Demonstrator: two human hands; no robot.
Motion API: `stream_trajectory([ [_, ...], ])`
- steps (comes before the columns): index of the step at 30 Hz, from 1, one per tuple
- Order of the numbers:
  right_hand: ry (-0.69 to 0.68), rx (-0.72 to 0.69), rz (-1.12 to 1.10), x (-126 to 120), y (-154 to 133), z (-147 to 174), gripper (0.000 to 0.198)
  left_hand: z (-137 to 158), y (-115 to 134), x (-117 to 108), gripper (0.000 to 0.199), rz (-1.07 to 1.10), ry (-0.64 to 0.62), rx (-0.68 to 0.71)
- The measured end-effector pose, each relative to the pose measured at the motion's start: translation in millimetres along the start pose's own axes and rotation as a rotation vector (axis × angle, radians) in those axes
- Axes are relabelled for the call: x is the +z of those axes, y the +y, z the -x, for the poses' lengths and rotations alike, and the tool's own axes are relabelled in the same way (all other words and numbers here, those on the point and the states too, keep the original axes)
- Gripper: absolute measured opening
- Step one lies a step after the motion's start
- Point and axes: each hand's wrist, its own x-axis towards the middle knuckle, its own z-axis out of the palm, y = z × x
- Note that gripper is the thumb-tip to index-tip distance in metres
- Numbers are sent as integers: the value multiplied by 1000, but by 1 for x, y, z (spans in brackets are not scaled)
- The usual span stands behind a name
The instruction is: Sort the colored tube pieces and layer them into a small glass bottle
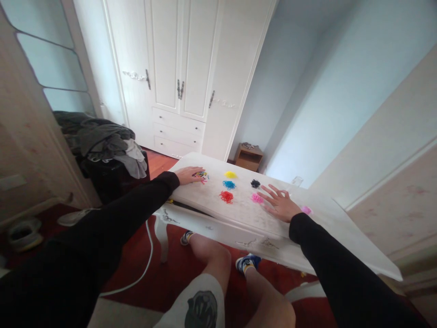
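My left hand [189, 175] lies at the left end of the white table [201, 209], its fingers stretched out beside and partly over a small mixed-colour pile [202, 174] of what look like thin bands. With fingers spread, my right hand [282, 206] rests low over the tabletop, fingertips by a pink pile [257, 198] and near a black pile [255, 183]. Between the hands are separate yellow [230, 174], blue [229, 184] and red piles [226, 197]. Another pink pile [306, 210] sits partly behind my right wrist. Neither hand visibly holds anything.
A small clear object [297, 181] stands at the table's far edge. Beyond are a white wardrobe [180, 54] and a low wooden cabinet [248, 157]. Clothes [109, 139] are heaped at left. A white cable [150, 255] hangs by the table leg.
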Motion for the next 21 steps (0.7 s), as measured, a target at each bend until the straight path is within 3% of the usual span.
stream_trajectory([
  [6, 49, -37, -17, -13, -1, -57, 58, -3, -1, 1, 87, 5, -6, 38],
  [15, 93, -207, -84, -16, -56, -187, 60, -9, 1, 1, 88, -55, -86, 59],
  [21, 64, -270, -55, -17, -77, -253, 64, -18, -1, 3, 79, -13, -91, 87],
])
